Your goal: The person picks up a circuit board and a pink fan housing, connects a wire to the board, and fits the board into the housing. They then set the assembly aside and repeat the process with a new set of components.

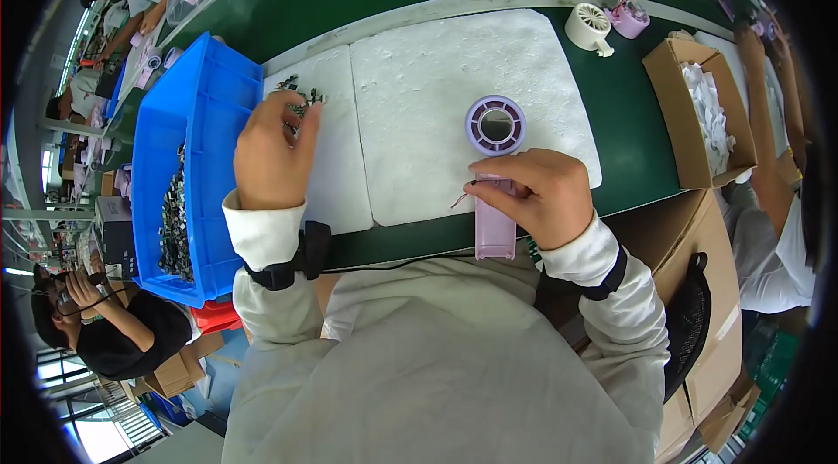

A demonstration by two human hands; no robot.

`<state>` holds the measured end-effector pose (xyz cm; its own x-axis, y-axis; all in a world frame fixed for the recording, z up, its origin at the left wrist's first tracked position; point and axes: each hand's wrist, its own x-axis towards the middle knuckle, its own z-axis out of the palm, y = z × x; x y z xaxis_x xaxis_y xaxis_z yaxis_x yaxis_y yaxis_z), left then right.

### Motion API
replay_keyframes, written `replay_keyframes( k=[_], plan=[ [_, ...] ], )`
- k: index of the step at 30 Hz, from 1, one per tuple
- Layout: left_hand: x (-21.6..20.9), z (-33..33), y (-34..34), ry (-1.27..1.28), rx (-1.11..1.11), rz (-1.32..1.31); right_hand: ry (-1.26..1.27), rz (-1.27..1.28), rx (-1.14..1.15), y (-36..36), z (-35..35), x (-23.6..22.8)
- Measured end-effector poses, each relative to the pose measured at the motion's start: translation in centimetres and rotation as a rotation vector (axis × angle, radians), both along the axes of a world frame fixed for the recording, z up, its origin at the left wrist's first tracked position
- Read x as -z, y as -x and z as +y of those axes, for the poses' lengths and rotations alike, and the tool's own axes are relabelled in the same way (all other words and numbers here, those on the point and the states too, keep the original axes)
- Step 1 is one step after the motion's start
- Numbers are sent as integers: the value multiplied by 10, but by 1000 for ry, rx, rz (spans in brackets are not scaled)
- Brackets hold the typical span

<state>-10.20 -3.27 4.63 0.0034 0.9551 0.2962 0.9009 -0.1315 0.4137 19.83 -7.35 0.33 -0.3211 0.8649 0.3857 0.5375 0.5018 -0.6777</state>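
At the left of the white foam mat (454, 54), my left hand (278, 154) bends over a small heap of circuit boards (297, 84). Its thumb and fingers close on a small board at the heap, partly hidden by the fingers. A lilac handheld fan (495, 237) lies with its round head on the mat and its handle reaching past the near edge. My right hand (546, 193) is over the upper handle, thumb and forefinger pinched at thin wires (459, 199) that stick out to the left. The fingers hide part of the handle.
A blue bin (205, 167) of circuit boards stands left of the mat. Far right are a cream fan part (589, 26), a pink fan part (628, 19) and a cardboard box (681, 119) holding white pieces. Other people work on both sides. A black cable crosses my lap.
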Motion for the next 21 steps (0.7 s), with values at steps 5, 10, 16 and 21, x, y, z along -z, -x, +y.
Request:
replay_keyframes(
  k=[5, 10, 16, 21],
  plan=[
    [17, 4, 22, -163, -151, 159, -136, 67, -31, 5, 1, 6],
    [26, 7, 24, -44, -116, 69, -167, -42, -67, 3, 0, 3],
    [25, 12, 21, -65, -32, -80, -174, -36, -96, 5, 6, 7],
    [17, 17, 19, -119, 44, -102, -179, -34, -80, 11, 13, 0]
  ],
)
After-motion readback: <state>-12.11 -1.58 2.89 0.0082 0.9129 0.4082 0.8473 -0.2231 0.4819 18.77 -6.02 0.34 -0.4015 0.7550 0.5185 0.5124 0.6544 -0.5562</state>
